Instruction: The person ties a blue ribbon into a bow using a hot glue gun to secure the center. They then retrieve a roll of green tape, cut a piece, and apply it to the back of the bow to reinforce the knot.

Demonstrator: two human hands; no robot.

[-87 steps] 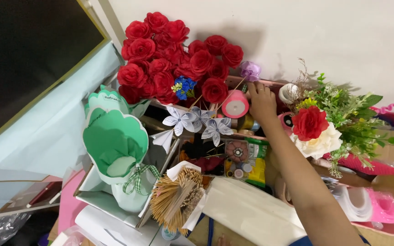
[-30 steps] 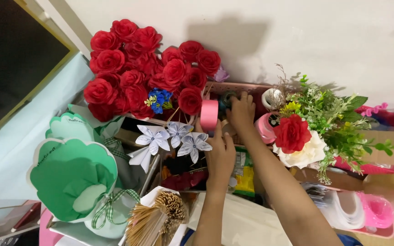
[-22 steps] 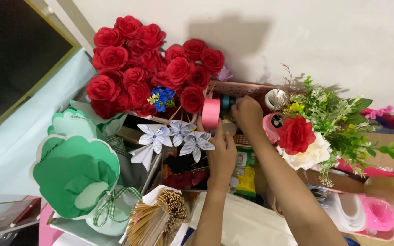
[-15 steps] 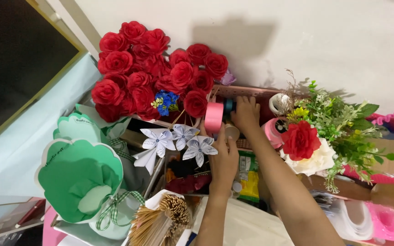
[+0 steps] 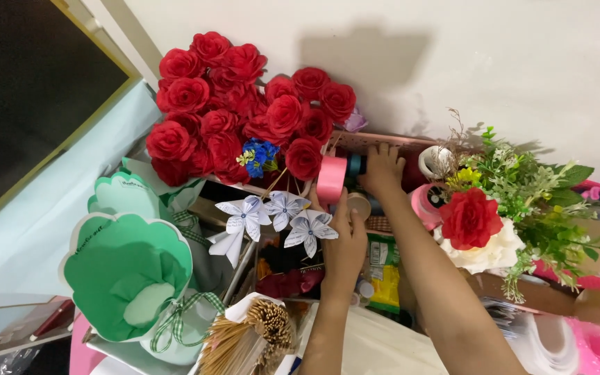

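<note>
My left hand reaches up from the bottom and its fingers hold the lower edge of a pink ribbon roll that stands on its edge. My right hand grips a dark teal roll right beside the pink one, at the back of a cluttered pink box. A tan tape roll lies just below the two hands. White paper flowers stand to the left of my left hand.
A bunch of red paper roses fills the upper left. Green paper cones and a bundle of wooden skewers sit at the lower left. A red and white flower arrangement with greenery stands at the right. The wall is close behind.
My left hand has come in and taken the pink roll. My right hand has shifted from a pink roll to the teal roll beside it. The view has drifted slightly.
</note>
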